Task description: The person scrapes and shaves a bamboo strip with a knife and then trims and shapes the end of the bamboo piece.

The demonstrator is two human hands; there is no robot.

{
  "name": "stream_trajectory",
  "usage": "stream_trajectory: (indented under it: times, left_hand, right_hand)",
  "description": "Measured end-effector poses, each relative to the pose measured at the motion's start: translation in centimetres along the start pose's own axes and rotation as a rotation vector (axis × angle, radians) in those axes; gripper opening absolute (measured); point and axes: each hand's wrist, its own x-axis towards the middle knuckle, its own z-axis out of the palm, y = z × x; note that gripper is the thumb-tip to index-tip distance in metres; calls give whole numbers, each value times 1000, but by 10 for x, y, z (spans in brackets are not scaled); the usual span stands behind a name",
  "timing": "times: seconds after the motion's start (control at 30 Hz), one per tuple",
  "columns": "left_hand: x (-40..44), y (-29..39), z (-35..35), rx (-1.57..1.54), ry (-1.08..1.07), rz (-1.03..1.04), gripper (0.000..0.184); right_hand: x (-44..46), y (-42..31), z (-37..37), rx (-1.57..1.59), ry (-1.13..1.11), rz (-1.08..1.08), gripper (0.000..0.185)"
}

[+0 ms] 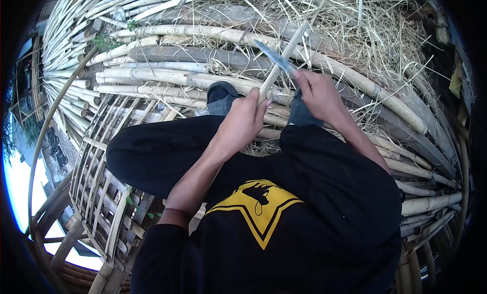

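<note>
My left hand point(246, 115) is closed around the lower end of a pale split bamboo strip point(284, 58), which slants up and to the right, away from me. My right hand point(319, 95) grips a knife point(275, 56); its handle is hidden inside my fingers. The grey blade points up and left and crosses the strip a little above my left hand. Whether the edge touches the strip, I cannot tell. Both hands are in front of my bent knees, over my dark shoes point(221, 97).
Bamboo poles point(172, 73) lie side by side under and ahead of me. Thin shavings point(365, 45) are heaped at the upper right. A woven bamboo lattice point(101, 162) stands at my left, and more poles point(66, 56) are stacked at the upper left.
</note>
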Motion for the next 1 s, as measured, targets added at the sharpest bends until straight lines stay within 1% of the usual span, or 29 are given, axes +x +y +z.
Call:
stream_trajectory:
  times: [0.03, 0.07, 0.1, 0.17, 0.2, 0.23, 0.3, 0.37, 0.43, 0.47, 0.5, 0.57, 0.63, 0.7, 0.73, 0.77, 0.8, 0.83, 0.9, 0.93, 0.97, 1.0]
  left_hand:
    - [-1, -3, 2, 0, -3, 2, 22]
    - [-1, -6, 3, 2, 23, 40, 22]
    - [-2, -8, 5, 2, 50, 75, 23]
    - [-3, 1, 2, 9, 10, 23, 23]
    - [-2, 4, 0, 20, -18, -18, 23]
    - [0, 1, -1, 24, -10, -15, 23]
    - [-1, -6, 2, 16, 59, 75, 23]
    - [-1, -1, 1, 7, 40, 56, 23]
    - [-4, 0, 1, -2, 26, 28, 23]
    - [-2, -1, 0, 4, 31, 34, 23]
    - [-1, -3, -1, 10, 30, 42, 22]
    - [-3, -8, 3, 18, 42, 69, 22]
    - [-7, -5, 3, 23, 54, 80, 22]
    - [-2, 10, -5, -8, -26, -35, 21]
    - [-1, 5, -3, -6, -22, -28, 21]
    - [-4, -6, 3, -5, 23, 39, 21]
    - [-4, -13, 6, -3, 70, 108, 21]
    - [-3, -6, 4, -4, 69, 106, 21]
    - [-4, 12, -4, 5, -27, -34, 20]
    - [-3, 8, -2, 2, -21, -33, 20]
    - [-2, 1, 1, 9, 18, 33, 21]
    - [-1, -3, 2, 17, 52, 99, 21]
  right_hand:
    - [-8, -3, 8, 8, -47, -174, 52]
    - [-7, -4, 2, -48, -110, -141, 51]
    - [2, -3, -8, -50, -109, -137, 51]
    - [22, 3, -23, -27, 64, 147, 46]
    - [17, -3, -19, -7, 58, 155, 46]
    - [11, -3, -9, -5, 61, 146, 46]
    - [-3, 1, 11, -60, -7, -210, 47]
    - [7, 3, -5, -87, -8, -178, 46]
    - [18, -4, -18, -20, 65, 144, 45]
    - [7, 0, -1, -21, 85, -37, 48]
    - [-2, -3, 11, -25, 32, -152, 50]
    - [3, 5, -1, -161, -16, -151, 51]
    - [25, 15, -19, -32, 114, 44, 51]
    - [18, 7, -10, -80, 131, 18, 50]
    - [6, 3, 2, -48, 40, -93, 50]
    - [-1, 1, 8, -16, -55, -197, 49]
    - [6, 4, -4, -160, -25, -176, 48]
    - [15, 4, -14, -160, -27, -175, 48]
    - [26, 3, -25, -20, 131, 73, 47]
    - [12, -5, -12, -4, 48, 1, 47]
    - [-2, -2, 9, 16, 24, -170, 48]
    - [1, 1, 4, -48, 0, -168, 50]
